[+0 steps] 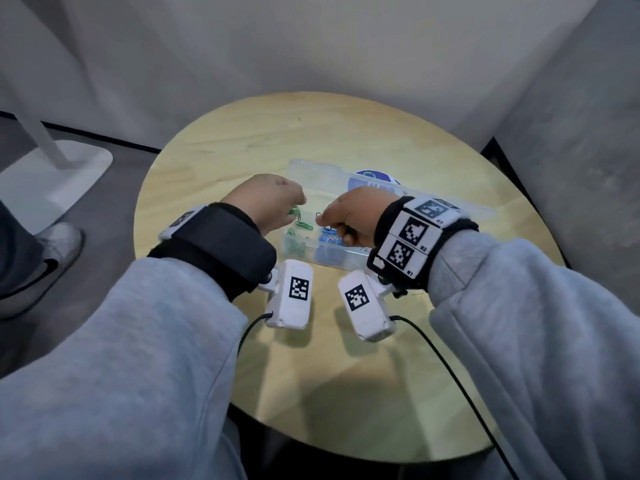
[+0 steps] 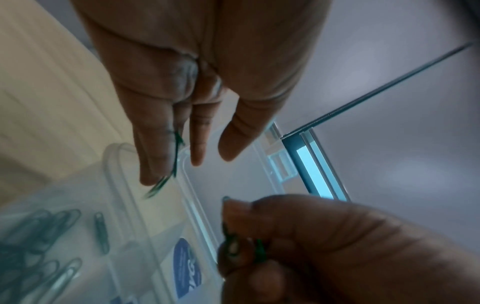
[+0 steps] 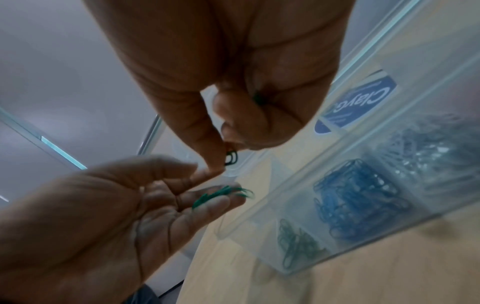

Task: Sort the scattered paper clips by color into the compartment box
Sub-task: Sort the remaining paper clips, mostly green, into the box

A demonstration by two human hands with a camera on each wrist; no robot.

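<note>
Just above the clear plastic compartment box [image 1: 322, 178], both hands are held close together over its near end. The box lies on the round pale wooden table [image 1: 346, 133], and everything else is placed from it. A few green wire paper clips [image 3: 221, 195] are seen lying on the loosely extended fingers of the left hand [image 1: 268, 202], whose thumb stands apart from them; nothing is clamped there. A single dark green paper clip [image 3: 231, 158] is pinched between thumb and forefinger of the right hand [image 1: 353, 216], with the remaining fingers curled in; a further speck of green is glimpsed inside that curl, but what it is cannot be told.

Within the box, a heap of green clips [image 3: 296, 244] is held in the end compartment nearest the left hand, a heap of blue paper clips [image 3: 355, 197] in the compartment beside it, and paler, silvery clips [image 3: 431, 150] in the one beyond. A blue label [image 3: 358, 102] is seen through the plastic on the far side of the box.

The step in hand is judged to be the delivery of green clips. Next, the left hand's fingers would have to be tipped over the green compartment so the loose clips slide in, and the right hand's pinch released above the same cell. Care would be called for that none spill into the neighbouring blue cell or catch on the dividing wall.
</note>
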